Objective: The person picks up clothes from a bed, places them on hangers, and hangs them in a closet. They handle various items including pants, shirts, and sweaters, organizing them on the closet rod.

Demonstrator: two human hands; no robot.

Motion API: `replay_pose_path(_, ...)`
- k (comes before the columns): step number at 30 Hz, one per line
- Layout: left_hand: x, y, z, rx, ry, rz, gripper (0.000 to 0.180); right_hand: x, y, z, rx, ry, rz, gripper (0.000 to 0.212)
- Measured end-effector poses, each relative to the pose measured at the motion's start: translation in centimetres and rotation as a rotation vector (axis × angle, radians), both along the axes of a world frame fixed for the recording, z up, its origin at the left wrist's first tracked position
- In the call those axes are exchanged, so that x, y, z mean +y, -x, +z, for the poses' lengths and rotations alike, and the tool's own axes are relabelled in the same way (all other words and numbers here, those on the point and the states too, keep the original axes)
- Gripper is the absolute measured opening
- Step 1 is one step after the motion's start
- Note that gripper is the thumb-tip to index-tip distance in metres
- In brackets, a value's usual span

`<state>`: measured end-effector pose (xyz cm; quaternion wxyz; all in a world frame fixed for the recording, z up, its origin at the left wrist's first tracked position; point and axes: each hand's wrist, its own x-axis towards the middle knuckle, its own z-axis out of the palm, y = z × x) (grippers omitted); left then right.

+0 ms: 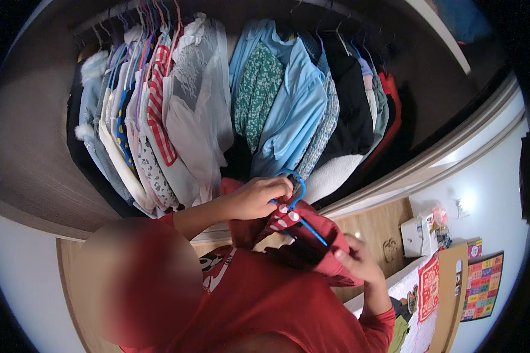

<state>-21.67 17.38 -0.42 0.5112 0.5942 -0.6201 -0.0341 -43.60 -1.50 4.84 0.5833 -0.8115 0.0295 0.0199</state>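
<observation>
My left hand (268,197) is closed around the neck of a blue hanger (303,187), just below its hook. From the hanger hangs a dark red garment (335,235) with a white-dotted red part near the neck. One blue hanger arm shows inside the garment's opening. My right hand (362,259) grips the red fabric at its right edge, thumb and fingers bent on the cloth. The lower part of the garment is hidden against my red top. Right behind the left hand hangs a light blue shirt (294,112).
A wardrobe rail (109,17) carries many clothes on hangers, among them a sheer white blouse (200,106) and a black garment (350,100). The wardrobe's frame edge (441,167) runs along the right. Further right are a bed (415,312), slippers (390,250) and a white cabinet (415,235).
</observation>
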Motion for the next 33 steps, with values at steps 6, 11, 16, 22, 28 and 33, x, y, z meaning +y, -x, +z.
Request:
replay_pose_path(6, -1.1, 1.0, 1.6, -0.198, 0.062, 0.021, 0.021, 0.1, -1.1, -1.7, 0.234, -0.364, -0.24, 0.024)
replay_pose_path(11, -1.6, 0.6, 1.4, -0.274, 0.097, 0.187, 0.021, -0.6, 0.7, -0.8, 0.006, 0.115, 0.028, 0.027)
replay_pose_path(16, -3.7, -2.9, 2.4, -0.156, 0.132, 0.227, 0.03, 0.1, 1.1, -1.1, 0.006, -0.098, -0.135, 0.016)
replay_pose_path(22, -0.1, -12.8, -0.9, 0.675, 0.635, 0.393, 0.026, 2.2, -3.9, 1.0, -0.121, -0.401, -0.138, 0.018)
replay_pose_path(28, 4.3, -18.0, -9.6, 0.577, 0.39, 0.987, 0.03, 4.4, -9.2, 5.5, -0.371, -0.404, -0.08, 0.019)
replay_pose_path(33, 3.9, -13.8, -6.3, 0.63, 0.26, 0.948, 0.044, 6.6, -17.9, 7.7, -0.52, -0.516, -0.082, 0.015)
